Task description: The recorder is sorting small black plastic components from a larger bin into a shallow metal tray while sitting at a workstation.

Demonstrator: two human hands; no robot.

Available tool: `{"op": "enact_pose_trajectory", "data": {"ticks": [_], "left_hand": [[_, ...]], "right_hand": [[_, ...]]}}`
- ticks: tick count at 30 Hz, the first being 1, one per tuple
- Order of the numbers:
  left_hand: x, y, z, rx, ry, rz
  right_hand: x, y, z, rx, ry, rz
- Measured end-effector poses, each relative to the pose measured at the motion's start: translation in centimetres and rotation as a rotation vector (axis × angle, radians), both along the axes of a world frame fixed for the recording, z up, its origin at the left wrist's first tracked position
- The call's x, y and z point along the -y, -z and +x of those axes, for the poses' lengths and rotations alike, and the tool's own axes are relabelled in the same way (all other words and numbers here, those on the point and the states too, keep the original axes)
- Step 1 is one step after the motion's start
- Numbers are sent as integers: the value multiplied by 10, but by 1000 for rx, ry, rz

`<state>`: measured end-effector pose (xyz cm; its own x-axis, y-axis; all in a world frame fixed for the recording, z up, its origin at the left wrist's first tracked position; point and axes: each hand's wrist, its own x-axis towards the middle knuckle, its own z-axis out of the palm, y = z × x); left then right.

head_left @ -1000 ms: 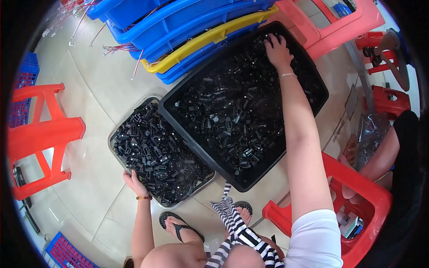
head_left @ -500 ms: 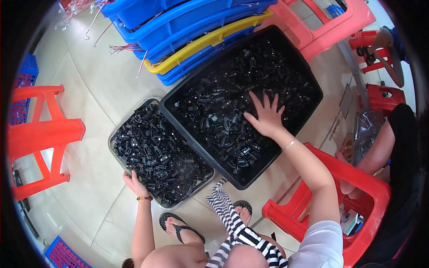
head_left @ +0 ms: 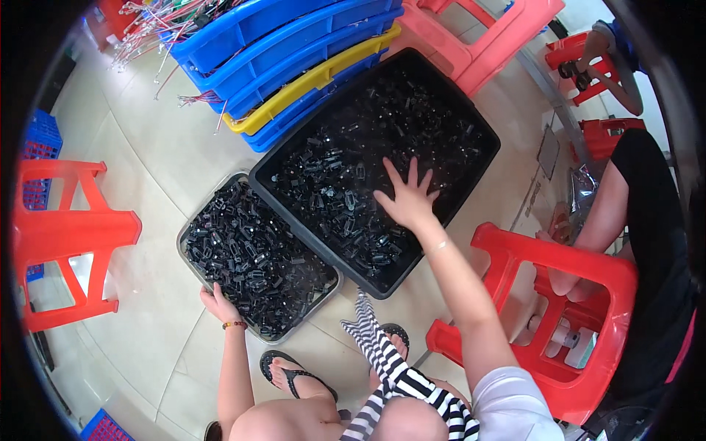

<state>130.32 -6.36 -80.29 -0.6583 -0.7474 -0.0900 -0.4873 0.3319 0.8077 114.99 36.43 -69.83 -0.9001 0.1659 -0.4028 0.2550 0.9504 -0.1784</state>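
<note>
We see two containers of small black parts side by side on the floor [head_left: 143, 294]: a metal tray [head_left: 307, 320] and a large black bin [head_left: 316, 239], whose near left edge overlaps the tray's far right side. Our right hand [head_left: 408, 202] is palm down over the black parts [head_left: 342, 206] in the bin, toward its right edge; its fingers are spread wide with nothing gripped, and we cannot tell how firmly they touch the pieces. Our left hand [head_left: 219, 303] is at the tray's near left edge, fingers bent against the rim; whether they clasp it we cannot tell.

Judging by how things lie, the tray is well covered with parts and many others remain in the bin, loose and unsorted; how much has been handled we cannot tell.

The floor is pale tile with dark joints. Beyond the bin's far left edge rises a stack of blue and yellow crates [head_left: 309, 44] with wires [head_left: 158, 29] spilling out; red stools [head_left: 77, 226] flank us, and another person's leg [head_left: 599, 213] shows at right.
</note>
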Motion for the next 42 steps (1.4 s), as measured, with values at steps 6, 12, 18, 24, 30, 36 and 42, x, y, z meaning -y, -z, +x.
{"op": "enact_pose_trajectory", "data": {"ticks": [6, 12, 18, 24, 30, 36, 42], "left_hand": [[-5, -9, -3, -22, 29, 22], [-16, -20, 6, 40, 17, -60], [-12, -28, 9, 41, 2, -101], [-27, -33, 0, 36, -2, 17], [-19, -27, -2, 29, -19, 44], [-4, -9, 4, 28, -93, 67], [26, 5, 10, 139, -14, -28]], "right_hand": [[-7, -34, 80, -479, -39, -261], [-17, -84, 125, -382, 55, -235], [-38, -55, 154, -308, 90, -162], [-41, -71, 144, -177, 197, -250], [-20, -84, 149, -79, 141, -327], [17, -83, 156, -192, 294, -460], [27, -59, 187, -234, 303, -490]]}}
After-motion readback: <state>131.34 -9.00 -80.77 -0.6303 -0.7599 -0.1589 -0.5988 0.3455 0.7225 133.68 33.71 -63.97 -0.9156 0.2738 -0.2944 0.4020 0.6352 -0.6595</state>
